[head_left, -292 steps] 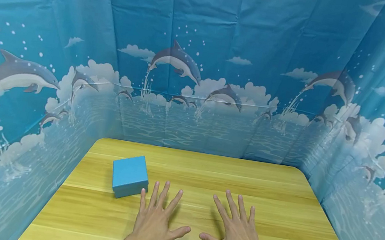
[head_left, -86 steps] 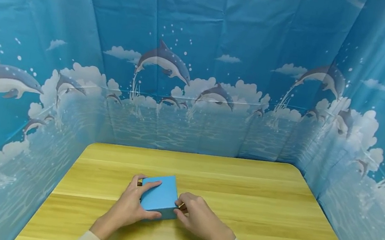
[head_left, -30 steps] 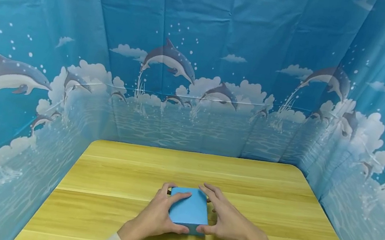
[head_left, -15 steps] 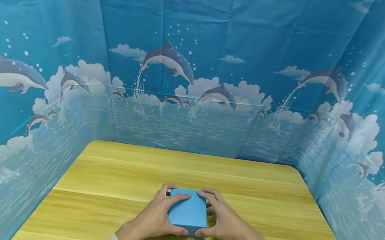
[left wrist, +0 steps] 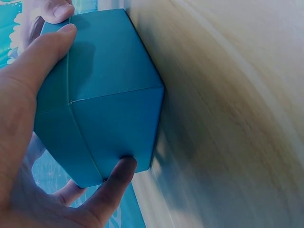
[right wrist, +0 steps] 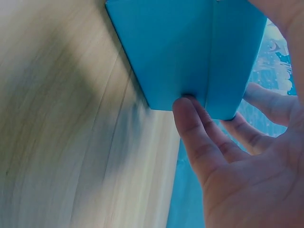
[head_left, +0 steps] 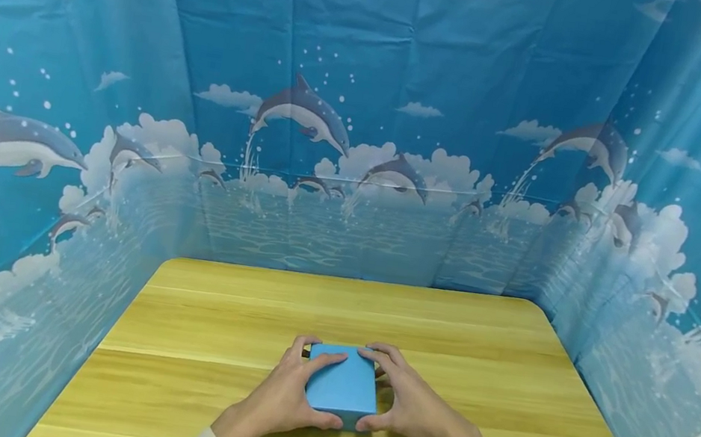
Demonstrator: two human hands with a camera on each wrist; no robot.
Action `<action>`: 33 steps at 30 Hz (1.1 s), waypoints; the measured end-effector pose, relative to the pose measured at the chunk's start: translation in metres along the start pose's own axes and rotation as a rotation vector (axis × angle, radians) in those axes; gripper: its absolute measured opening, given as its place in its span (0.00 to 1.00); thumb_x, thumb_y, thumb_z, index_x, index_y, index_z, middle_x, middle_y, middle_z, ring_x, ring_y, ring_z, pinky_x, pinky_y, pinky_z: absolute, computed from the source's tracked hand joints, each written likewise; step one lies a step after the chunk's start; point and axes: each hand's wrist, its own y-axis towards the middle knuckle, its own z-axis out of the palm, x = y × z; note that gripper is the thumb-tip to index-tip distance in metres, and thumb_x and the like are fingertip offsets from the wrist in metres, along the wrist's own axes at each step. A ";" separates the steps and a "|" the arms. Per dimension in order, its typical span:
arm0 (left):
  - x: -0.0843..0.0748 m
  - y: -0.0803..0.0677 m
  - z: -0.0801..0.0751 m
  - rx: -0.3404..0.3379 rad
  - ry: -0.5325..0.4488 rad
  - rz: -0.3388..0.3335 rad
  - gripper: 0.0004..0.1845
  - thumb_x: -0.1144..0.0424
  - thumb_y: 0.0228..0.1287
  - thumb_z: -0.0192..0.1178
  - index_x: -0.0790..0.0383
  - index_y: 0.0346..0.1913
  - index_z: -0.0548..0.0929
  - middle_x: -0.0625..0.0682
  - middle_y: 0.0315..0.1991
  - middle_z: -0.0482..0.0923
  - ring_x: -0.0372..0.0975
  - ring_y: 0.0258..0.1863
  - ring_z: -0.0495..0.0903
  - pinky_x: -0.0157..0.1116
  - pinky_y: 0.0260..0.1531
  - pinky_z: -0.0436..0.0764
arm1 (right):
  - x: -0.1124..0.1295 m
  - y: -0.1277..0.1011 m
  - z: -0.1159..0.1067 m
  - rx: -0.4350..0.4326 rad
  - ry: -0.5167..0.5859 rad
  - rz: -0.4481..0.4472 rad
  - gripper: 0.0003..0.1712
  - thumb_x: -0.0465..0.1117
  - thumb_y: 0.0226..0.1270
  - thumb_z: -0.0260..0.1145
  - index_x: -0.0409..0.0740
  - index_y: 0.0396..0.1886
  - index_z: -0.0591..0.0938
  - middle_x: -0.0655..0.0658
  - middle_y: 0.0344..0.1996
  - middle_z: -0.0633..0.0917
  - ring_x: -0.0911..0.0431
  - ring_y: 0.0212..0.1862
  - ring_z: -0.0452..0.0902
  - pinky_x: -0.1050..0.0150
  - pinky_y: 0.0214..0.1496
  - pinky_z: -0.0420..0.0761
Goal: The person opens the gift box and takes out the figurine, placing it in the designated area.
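Low at frame centre, the left hand (head_left: 290,392) and right hand (head_left: 414,403) grip 1 blue box (head_left: 342,385) between them, 2 thumbs on its near face; wooden table (head_left: 443,327) spreads around, dolphin-print curtain (head_left: 366,24) fills the upper frame.

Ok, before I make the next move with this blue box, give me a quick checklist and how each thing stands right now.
1. Left hand on the blue box: ok, thumb on the near side, fingers on the top and left side.
2. Right hand on it: ok, thumb on the near side, fingers on the top and right side.
3. Lid on: ok, the seam shows no open gap in the wrist views.
4. Box supported: ok, it appears to rest on the table.
5. Away from the table's near edge: cannot tell, that edge is out of view.
6. Contents: cannot tell, the inside is hidden.
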 end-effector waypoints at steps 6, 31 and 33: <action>0.000 0.001 -0.002 0.011 -0.009 -0.001 0.55 0.31 0.59 0.88 0.31 0.88 0.74 0.66 0.87 0.61 0.62 0.78 0.74 0.63 0.63 0.87 | 0.003 0.000 -0.003 0.000 -0.012 -0.005 0.66 0.62 0.67 0.89 0.48 0.95 0.64 0.35 0.90 0.62 0.43 0.71 0.81 0.52 0.71 0.91; 0.016 -0.017 -0.009 0.088 -0.188 -0.002 0.64 0.27 0.64 0.82 0.34 0.96 0.56 0.65 0.95 0.50 0.61 0.82 0.76 0.59 0.69 0.88 | 0.015 -0.008 0.006 -0.031 -0.054 0.001 0.67 0.66 0.66 0.89 0.46 0.94 0.65 0.35 0.89 0.65 0.41 0.71 0.81 0.48 0.71 0.92; 0.019 -0.020 -0.009 0.100 -0.219 0.000 0.64 0.29 0.66 0.82 0.34 0.96 0.56 0.65 0.94 0.51 0.61 0.82 0.76 0.57 0.70 0.89 | 0.015 -0.009 0.006 -0.024 -0.056 -0.017 0.67 0.65 0.67 0.88 0.45 0.94 0.64 0.33 0.89 0.64 0.40 0.71 0.81 0.47 0.71 0.92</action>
